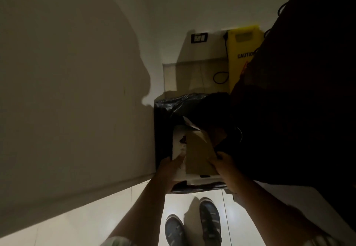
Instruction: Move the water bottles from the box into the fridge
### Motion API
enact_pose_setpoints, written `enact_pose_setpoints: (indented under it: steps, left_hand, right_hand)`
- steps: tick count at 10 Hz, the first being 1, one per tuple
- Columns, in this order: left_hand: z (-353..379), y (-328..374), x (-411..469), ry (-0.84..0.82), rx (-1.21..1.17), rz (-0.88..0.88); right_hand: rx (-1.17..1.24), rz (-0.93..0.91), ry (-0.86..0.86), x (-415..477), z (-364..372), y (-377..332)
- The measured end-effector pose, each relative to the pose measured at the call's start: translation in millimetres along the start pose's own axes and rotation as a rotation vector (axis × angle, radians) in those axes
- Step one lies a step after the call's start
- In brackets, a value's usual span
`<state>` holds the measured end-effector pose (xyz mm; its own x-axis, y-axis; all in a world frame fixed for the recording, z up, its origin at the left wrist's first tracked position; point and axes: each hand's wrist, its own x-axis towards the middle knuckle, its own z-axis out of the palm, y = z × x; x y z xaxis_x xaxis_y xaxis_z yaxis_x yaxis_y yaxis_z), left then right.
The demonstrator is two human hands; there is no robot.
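Both hands grasp box (199, 155) near end: left hand (170, 170) on white side, right hand (225, 167) on brown side. Long axis points away, over bin (165, 102) near edge.

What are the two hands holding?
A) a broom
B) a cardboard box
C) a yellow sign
B: the left hand and the right hand both grip the cardboard box, at a bin lined with a black bag.

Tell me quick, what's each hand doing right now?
Left hand: gripping the white side of the brown-and-white cardboard box.
Right hand: gripping the box's brown right edge.
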<state>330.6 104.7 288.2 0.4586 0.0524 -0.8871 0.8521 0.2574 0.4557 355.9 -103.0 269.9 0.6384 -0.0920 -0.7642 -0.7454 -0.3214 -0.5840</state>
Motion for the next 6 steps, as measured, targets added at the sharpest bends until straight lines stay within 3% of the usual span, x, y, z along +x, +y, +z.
enact_pose_setpoints:
  steps: [2,4,5,6]
  left_hand:
    - [-7.0,-15.9,24.5,0.137,0.609,0.125]
    - [3.4,-17.9,-5.6,0.027,0.967,0.288]
    - [2.6,-28.4,-11.1,-0.027,0.997,0.330]
    - [-5.2,-55.5,-34.3,0.036,0.933,0.377]
  right_hand:
    - [-0.192,-0.072,0.017,4.5,13.4,8.8]
    - [-0.463,-0.156,-0.048,-9.8,31.2,23.6]
    - [-0.507,-0.187,-0.018,-18.9,32.1,27.9]
    - [-0.600,-0.296,-0.012,-50.1,31.2,32.7]
